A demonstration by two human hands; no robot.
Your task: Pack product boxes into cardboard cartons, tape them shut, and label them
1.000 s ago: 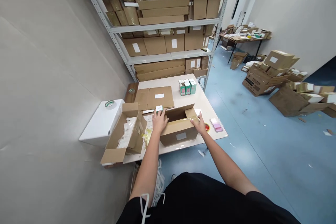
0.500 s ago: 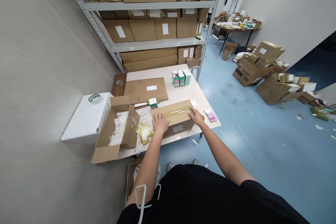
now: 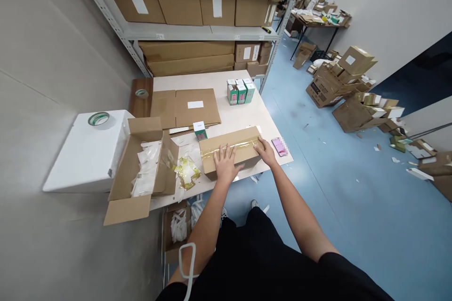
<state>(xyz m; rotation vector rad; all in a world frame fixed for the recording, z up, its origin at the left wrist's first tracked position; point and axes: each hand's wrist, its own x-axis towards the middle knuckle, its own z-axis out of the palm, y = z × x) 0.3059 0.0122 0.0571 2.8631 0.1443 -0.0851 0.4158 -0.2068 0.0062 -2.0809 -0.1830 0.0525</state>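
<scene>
A long closed cardboard box (image 3: 243, 138) lies near the table's front edge, with a strip of clear tape along its top. My left hand (image 3: 226, 165) rests flat on the top of this box near its left half, fingers spread. At the box's right end, my right hand (image 3: 265, 151) grips the corner, its thumb at the front side. Just behind the box's left end stands a small green-and-white carton (image 3: 199, 130). To the left lies a crumpled heap of yellowish tape (image 3: 187, 172). A phone (image 3: 279, 146) is right of my right hand.
An open carton holding white packets (image 3: 146, 164) stands at the table's left, beside a white box with a tape roll (image 3: 98, 118). Flattened cardboard (image 3: 196, 106) and several green cartons (image 3: 240, 91) lie farther back. Behind the table rises a loaded metal shelf (image 3: 197, 33).
My left hand has slid from the box's near left edge further onto its top, fingers more spread. My right hand stays at the right end. The view has tilted downward.
</scene>
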